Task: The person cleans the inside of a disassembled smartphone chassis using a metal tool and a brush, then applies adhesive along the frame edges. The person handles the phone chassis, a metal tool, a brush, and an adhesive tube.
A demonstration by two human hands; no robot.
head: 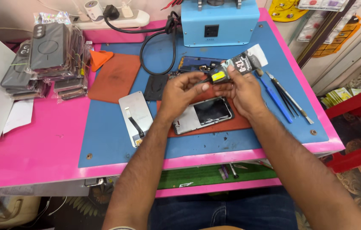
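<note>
Above the blue work mat (116,145) on the pink table (40,149), both hands meet over a dismantled phone frame with a dark glossy panel (204,114). The right hand (242,91) grips a crumpled black-and-grey glue tube (244,61), fingers closed round its lower end. The tube has a yellow collar and a dark nozzle pointing left; its tail is folded and creased. The left hand (180,91) pinches the nozzle end between thumb and forefinger. A white display panel with a flex strip (135,118) lies just left of the frame. Blue and metal tweezers (284,100) rest to the right.
</note>
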